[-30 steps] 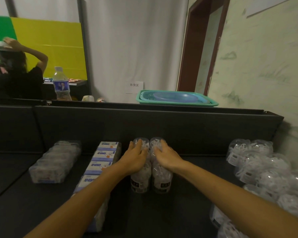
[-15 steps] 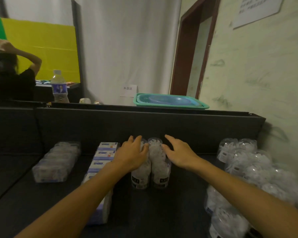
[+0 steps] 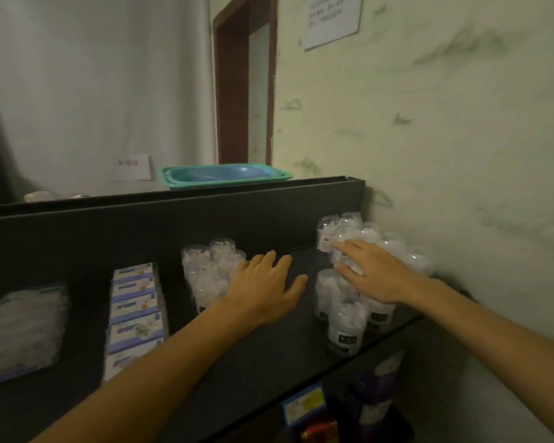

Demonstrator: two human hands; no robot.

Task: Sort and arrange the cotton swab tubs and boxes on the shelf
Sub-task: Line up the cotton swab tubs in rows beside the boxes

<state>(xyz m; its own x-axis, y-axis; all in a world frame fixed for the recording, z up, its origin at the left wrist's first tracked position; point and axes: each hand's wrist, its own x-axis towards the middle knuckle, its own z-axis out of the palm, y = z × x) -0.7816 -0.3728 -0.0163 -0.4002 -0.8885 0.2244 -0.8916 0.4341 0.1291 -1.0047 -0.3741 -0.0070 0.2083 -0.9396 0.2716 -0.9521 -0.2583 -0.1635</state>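
On the black shelf [image 3: 263, 362], the right hand [image 3: 376, 273] lies flat, fingers straight and spread, on top of the heap of clear round plastic cotton swab tubs [image 3: 349, 302] piled at the shelf's right end against the pale green wall [image 3: 445, 139]; it presses on them without curling round any. The left hand [image 3: 266, 290] hangs open over bare shelf between that heap and a small cluster of upright clear cotton swab tubs [image 3: 210, 270] near the back wall of the shelf, fingers relaxed and holding nothing (its wrist hides part of the cluster). Left of the cluster runs a front-to-back row of flat blue-and-white cotton swab boxes [image 3: 135, 311], and near the left edge lies a row of clear flat plastic swab packs [image 3: 21, 330], blurred. A teal plastic tray [image 3: 224, 175] sits on the shelf's top ledge. Below the front edge hangs a blue-and-yellow price label [image 3: 304, 402].
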